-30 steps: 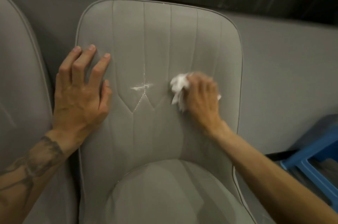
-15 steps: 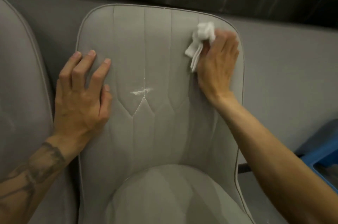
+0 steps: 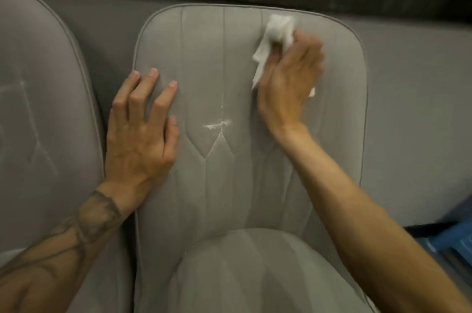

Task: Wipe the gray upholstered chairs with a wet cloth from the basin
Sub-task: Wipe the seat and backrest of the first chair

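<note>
**Q:** What was the status of the hands, left to right?

**A:** Beside the neighbouring chair (image 3: 38,108), the left hand (image 3: 143,131) lay flat with its fingers spread, bracing the backrest of the middle chair (image 3: 204,62). A white streak (image 3: 217,124) marked the centre seam. The white cloth (image 3: 274,39) was pressed to the upper right of that backrest and gripped by the right hand (image 3: 291,77). Blur hid the finger detail.

**Q:** What were the failure risks?

**A:** The streak lay between the hands, apart from the cloth, and would likely be missed if strokes were confined to the right panels. The bunched cloth covered little fabric, so uneven damp bands were possible.

**Q:** What containers were present?

**A:** The basin was not in view. A blue object (image 3: 454,241) sat at the right edge. Its type and contents could not be determined.
</note>
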Demonstrator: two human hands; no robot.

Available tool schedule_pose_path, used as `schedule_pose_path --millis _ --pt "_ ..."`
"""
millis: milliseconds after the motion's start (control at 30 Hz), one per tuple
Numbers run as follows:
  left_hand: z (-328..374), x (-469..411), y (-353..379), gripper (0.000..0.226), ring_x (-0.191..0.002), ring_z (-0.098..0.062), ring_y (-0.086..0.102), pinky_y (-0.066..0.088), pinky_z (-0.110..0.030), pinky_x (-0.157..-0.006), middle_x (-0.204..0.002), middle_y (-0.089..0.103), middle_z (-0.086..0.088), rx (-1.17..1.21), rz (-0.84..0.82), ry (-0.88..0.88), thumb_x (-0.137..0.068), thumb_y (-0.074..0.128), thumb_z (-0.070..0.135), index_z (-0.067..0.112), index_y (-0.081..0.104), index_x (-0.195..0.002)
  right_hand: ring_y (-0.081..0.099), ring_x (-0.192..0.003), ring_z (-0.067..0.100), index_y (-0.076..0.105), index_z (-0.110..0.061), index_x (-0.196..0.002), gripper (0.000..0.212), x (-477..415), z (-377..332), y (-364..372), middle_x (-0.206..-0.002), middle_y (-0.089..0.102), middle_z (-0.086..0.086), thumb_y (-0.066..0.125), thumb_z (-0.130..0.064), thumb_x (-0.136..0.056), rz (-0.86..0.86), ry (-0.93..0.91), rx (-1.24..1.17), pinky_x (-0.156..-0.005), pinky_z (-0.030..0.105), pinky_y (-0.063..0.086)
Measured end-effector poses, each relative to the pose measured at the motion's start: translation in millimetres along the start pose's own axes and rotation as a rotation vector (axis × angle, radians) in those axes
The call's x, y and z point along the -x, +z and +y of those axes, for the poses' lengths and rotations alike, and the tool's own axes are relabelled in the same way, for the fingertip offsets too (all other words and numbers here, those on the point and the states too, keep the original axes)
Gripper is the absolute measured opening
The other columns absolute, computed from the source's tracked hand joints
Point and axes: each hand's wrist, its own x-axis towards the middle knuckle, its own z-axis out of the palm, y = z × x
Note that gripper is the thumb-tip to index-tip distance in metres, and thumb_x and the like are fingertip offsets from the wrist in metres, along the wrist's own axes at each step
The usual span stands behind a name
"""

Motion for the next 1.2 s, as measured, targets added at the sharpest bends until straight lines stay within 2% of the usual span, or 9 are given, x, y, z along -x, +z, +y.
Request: schedule_pose_path --millis 100,167,333,533,700,867,933,1100,1200 --pt "0 -1 -2 0.050 -0.152 -0.042 0.032 0.023 -0.041 -0.130 -0.161 0.038 -0.018 0.015 -0.014 -0.011 -0.103 0.048 0.019 0.013 0.046 -0.153 0.045 -0.097 0.025 0.052 -0.009 -0.119 0.026 64 -5 -24 -0.115 0.054 0.012 0.052 -0.025 -0.098 -0.340 -0.378 -0.090 -0.085 0.037 0.035" --pt "1 -1 -3 0.050 -0.152 -0.041 0.032 0.022 -0.040 -0.130 -0.161 0.038 -0.018 0.025 -0.021 -0.021 -0.102 0.049 0.018 0.013 0.047 -0.152 0.045 -0.097 0.026 0.048 -0.013 -0.120 0.026 49 12 -26 -0.115 0.055 0.012 0.053 -0.024 -0.097 -0.391 -0.542 -0.065 -0.084 0.037 0.034" --pt "3 -2 -5 0.049 -0.152 -0.040 0.033 0.020 -0.035 -0.130 -0.161 0.040 -0.019 0.019 -0.018 -0.038 -0.102 0.051 0.016 0.012 0.049 -0.151 0.043 -0.093 0.018 0.048 -0.014 -0.115 0.021 6 -16 7 -0.108 0.053 0.008 0.046 -0.030 -0.101 -0.067 -0.072 -0.050 -0.080 0.028 0.031" --pt "3 -2 -6 0.049 -0.152 -0.040 0.033 0.022 -0.038 -0.130 -0.161 0.041 -0.019 0.028 -0.017 -0.029 -0.102 0.050 0.014 0.011 0.050 -0.150 0.049 -0.100 0.028 0.044 -0.016 -0.122 0.031 64 -19 -19 -0.118 0.058 0.011 0.057 -0.024 -0.095 -0.431 -0.534 -0.124 -0.084 0.040 0.036" --pt "2 -2 -6 0.050 -0.152 -0.039 0.034 0.020 -0.034 -0.131 -0.161 0.042 -0.018 0.040 -0.008 -0.029 -0.098 0.050 0.007 0.011 0.052 -0.148 0.044 -0.090 0.016 0.049 -0.016 -0.114 0.020 11 -45 14 -0.105 0.053 0.004 0.050 -0.030 -0.099 -0.085 -0.114 -0.115 -0.077 0.025 0.028" --pt "4 -1 -7 0.050 -0.151 -0.040 0.035 0.023 -0.036 -0.130 -0.161 0.044 -0.019 0.051 -0.007 -0.041 -0.097 0.049 0.004 0.008 0.055 -0.146 0.050 -0.101 0.029 0.046 -0.013 -0.123 0.033 126 -34 -27 -0.119 0.058 0.013 0.061 -0.021 -0.095 -0.450 -0.390 -0.173 -0.087 0.038 0.038" --pt "5 -1 -8 0.049 -0.151 -0.041 0.036 0.024 -0.037 -0.130 -0.161 0.044 -0.018 0.056 -0.014 -0.046 -0.097 0.050 0.004 0.008 0.055 -0.146 0.049 -0.099 0.029 0.044 -0.015 -0.122 0.031 115 -21 -27 -0.117 0.059 0.013 0.058 -0.022 -0.094 -0.468 -0.490 -0.166 -0.084 0.038 0.037" --pt "4 -1 -7 0.050 -0.152 -0.040 0.036 0.026 -0.038 -0.130 -0.161 0.044 -0.017 0.063 -0.015 -0.046 -0.097 0.050 0.003 0.009 0.056 -0.146 0.047 -0.101 0.028 0.045 -0.015 -0.122 0.030 61 -42 10 -0.117 0.049 0.007 0.038 -0.035 -0.102 -0.160 -0.130 -0.145 -0.085 0.036 0.034" --pt "4 -1 -7 0.050 -0.151 -0.041 0.037 0.028 -0.041 -0.129 -0.161 0.044 -0.018 0.065 -0.007 -0.040 -0.096 0.049 0.002 0.008 0.057 -0.146 0.049 -0.108 0.031 0.044 -0.011 -0.125 0.030 137 -53 -14 -0.123 0.049 0.010 0.050 -0.025 -0.099 -0.323 -0.206 -0.248 -0.094 0.039 0.037"
